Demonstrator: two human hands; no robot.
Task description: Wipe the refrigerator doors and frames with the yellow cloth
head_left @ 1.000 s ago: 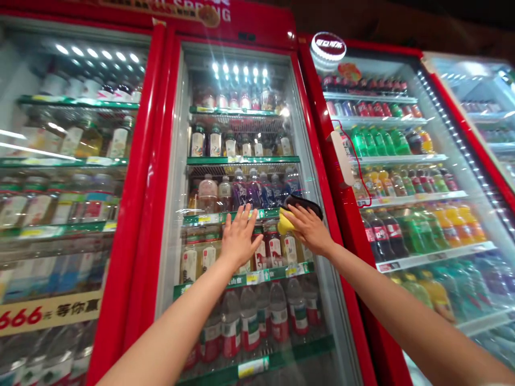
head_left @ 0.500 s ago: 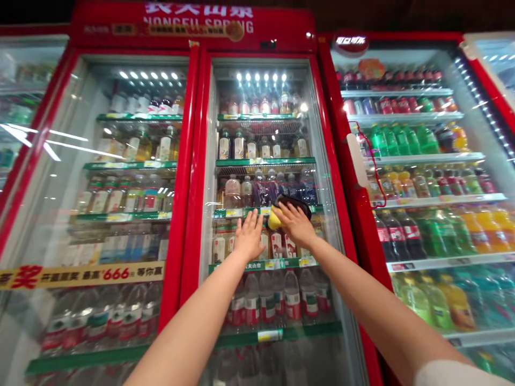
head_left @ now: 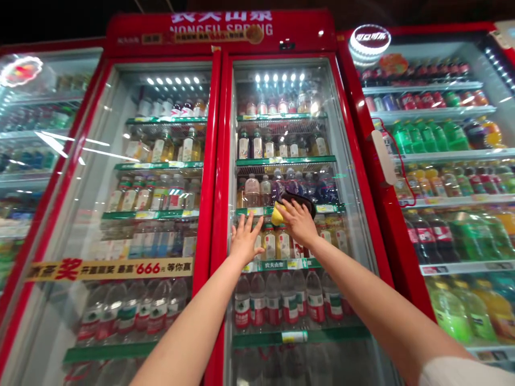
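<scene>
Yellow-and-black cloth (head_left: pixel 278 214) | moved left across glass door (head_left: pixel 345 179) | left hand (head_left: pixel 246 240), right hand (head_left: pixel 301 223) both spread

a dark background (head_left: pixel 394 12) sits above a row of red-framed drink coolers (head_left: pixel 217 161). a red header (head_left: pixel 300 27) with white lettering tops the middle unit, and a tan banner (head_left: pixel 112 269) printed 666 crosses its left door (head_left: pixel 207 177), where reflected light streaks slant over the glass. small white lamps (head_left: pixel 169 81) shine inside near the top. 1 lit round sign (head_left: pixel 370 38) marks the cooler on the right (head_left: pixel 392 230).
</scene>
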